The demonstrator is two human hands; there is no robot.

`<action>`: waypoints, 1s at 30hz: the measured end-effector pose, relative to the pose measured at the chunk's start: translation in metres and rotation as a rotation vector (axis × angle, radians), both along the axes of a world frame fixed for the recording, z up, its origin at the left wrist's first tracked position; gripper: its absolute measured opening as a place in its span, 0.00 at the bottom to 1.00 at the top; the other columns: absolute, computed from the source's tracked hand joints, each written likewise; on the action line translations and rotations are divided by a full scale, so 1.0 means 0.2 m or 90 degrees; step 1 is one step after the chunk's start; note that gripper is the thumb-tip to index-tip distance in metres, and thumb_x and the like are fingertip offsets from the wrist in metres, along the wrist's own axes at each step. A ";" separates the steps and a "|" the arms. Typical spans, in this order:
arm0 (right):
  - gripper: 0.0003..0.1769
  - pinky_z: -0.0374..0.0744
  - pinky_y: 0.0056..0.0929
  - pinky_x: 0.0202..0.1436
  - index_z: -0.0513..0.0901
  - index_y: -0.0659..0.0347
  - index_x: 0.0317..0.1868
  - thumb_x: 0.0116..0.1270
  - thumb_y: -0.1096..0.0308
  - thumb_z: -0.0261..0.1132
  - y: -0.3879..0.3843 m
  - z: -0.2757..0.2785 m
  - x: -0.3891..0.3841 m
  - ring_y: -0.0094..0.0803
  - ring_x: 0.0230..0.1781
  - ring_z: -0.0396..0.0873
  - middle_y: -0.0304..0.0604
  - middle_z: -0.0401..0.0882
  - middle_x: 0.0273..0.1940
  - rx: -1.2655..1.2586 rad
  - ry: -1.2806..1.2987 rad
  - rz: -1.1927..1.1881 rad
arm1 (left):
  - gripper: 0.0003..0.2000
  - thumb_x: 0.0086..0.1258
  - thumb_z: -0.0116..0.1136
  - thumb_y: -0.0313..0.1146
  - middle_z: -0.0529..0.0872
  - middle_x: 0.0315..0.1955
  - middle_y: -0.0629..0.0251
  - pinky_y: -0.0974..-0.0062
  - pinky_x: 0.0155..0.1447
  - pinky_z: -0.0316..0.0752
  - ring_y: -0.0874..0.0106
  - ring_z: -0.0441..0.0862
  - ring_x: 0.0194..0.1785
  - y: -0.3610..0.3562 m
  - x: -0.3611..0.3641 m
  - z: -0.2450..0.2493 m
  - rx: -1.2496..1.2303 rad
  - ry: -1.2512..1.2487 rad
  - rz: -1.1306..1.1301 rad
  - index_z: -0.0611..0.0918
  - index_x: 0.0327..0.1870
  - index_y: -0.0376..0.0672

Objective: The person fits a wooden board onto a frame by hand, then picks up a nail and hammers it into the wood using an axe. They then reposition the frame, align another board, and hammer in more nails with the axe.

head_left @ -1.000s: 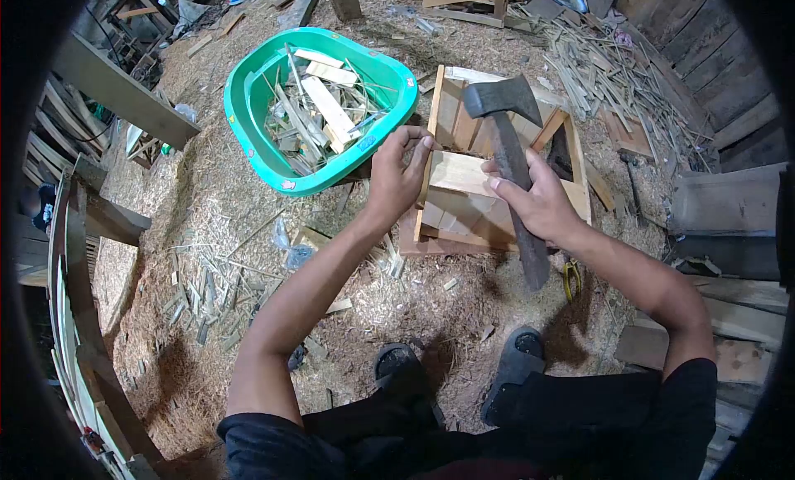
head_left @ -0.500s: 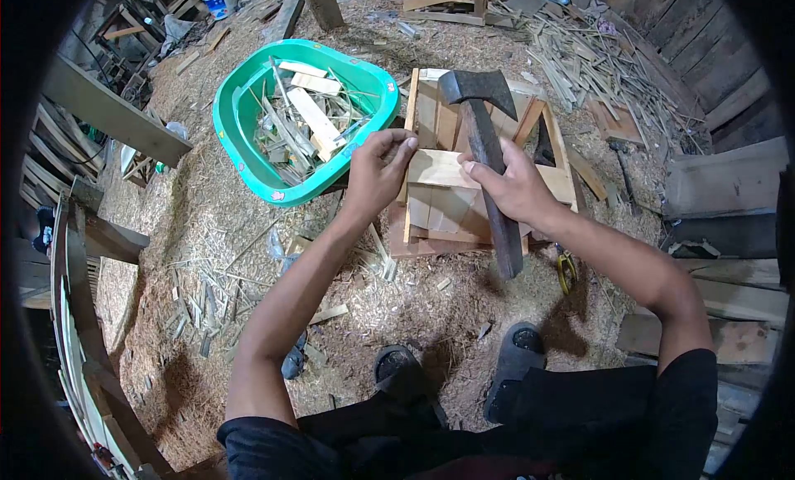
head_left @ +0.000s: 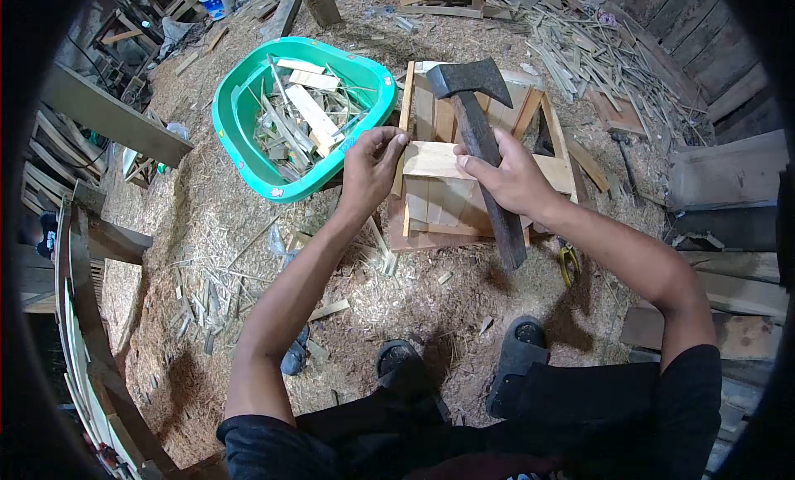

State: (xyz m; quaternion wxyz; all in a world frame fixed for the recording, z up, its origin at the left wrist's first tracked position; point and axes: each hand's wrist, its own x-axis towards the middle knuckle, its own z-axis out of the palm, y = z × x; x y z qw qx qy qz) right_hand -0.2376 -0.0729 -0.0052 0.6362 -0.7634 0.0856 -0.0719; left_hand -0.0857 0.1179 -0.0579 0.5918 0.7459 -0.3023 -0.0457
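Note:
My right hand is closed around the dark wooden handle of a hatchet, its iron head pointing away from me. The thumb of that hand rests against a pale wooden slat that runs across a wooden crate. At the slat's left end, by the crate's side edge, my left hand is pinched closed. Whatever lies between those fingertips, if anything, is too small to make out. The crate sits on a brown board, and its inside shows between the slats.
A green basin full of wood offcuts stands left of the crate. Pliers with yellow handles lie to the right. Scrap strips are heaped at the back right. Sawdust and chips cover the ground around my sandals.
Both hands, the hatchet and the crate appear slightly higher and further left, partly because the view has shifted. Both hands keep the same hold.

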 end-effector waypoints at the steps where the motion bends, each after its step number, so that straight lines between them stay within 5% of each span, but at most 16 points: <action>1: 0.22 0.78 0.30 0.63 0.72 0.68 0.62 0.73 0.68 0.67 0.00 -0.01 0.00 0.25 0.55 0.79 0.42 0.81 0.53 -0.002 0.004 -0.001 | 0.10 0.78 0.61 0.32 0.88 0.37 0.68 0.81 0.44 0.76 0.82 0.81 0.40 0.00 0.00 0.00 0.006 -0.020 -0.004 0.85 0.48 0.33; 15: 0.27 0.79 0.32 0.57 0.75 0.71 0.57 0.67 0.60 0.72 -0.03 -0.04 -0.02 0.30 0.49 0.82 0.47 0.83 0.49 -0.081 -0.054 0.000 | 0.06 0.71 0.68 0.27 0.88 0.42 0.63 0.73 0.55 0.77 0.74 0.83 0.48 0.02 -0.02 0.03 0.027 -0.123 -0.036 0.88 0.43 0.36; 18: 0.23 0.78 0.29 0.56 0.75 0.67 0.56 0.68 0.65 0.73 -0.06 0.01 0.00 0.25 0.51 0.79 0.40 0.81 0.47 -0.130 -0.062 0.036 | 0.06 0.69 0.69 0.27 0.88 0.42 0.62 0.73 0.55 0.78 0.73 0.83 0.48 0.02 -0.01 0.02 -0.008 -0.101 -0.045 0.89 0.43 0.35; 21: 0.25 0.78 0.33 0.49 0.74 0.67 0.52 0.63 0.62 0.75 -0.03 0.28 -0.01 0.30 0.47 0.81 0.47 0.81 0.44 -0.405 0.080 -0.012 | 0.07 0.69 0.70 0.27 0.89 0.42 0.60 0.73 0.56 0.78 0.72 0.84 0.49 0.03 0.02 0.04 0.014 -0.107 -0.071 0.89 0.43 0.35; 22: 0.27 0.77 0.39 0.42 0.74 0.67 0.49 0.59 0.60 0.76 -0.06 0.28 0.00 0.38 0.42 0.83 0.54 0.80 0.39 -0.428 -0.033 -0.017 | 0.07 0.68 0.70 0.27 0.89 0.42 0.60 0.73 0.56 0.78 0.72 0.84 0.49 0.03 0.02 0.04 0.011 -0.102 -0.071 0.90 0.43 0.35; 30: 0.26 0.82 0.49 0.45 0.73 0.67 0.55 0.57 0.69 0.71 -0.10 0.29 0.03 0.59 0.41 0.85 0.62 0.84 0.35 -0.663 0.024 0.117 | 0.07 0.65 0.71 0.28 0.92 0.43 0.61 0.67 0.60 0.78 0.66 0.86 0.52 0.03 0.03 0.04 0.027 -0.068 -0.052 0.91 0.43 0.39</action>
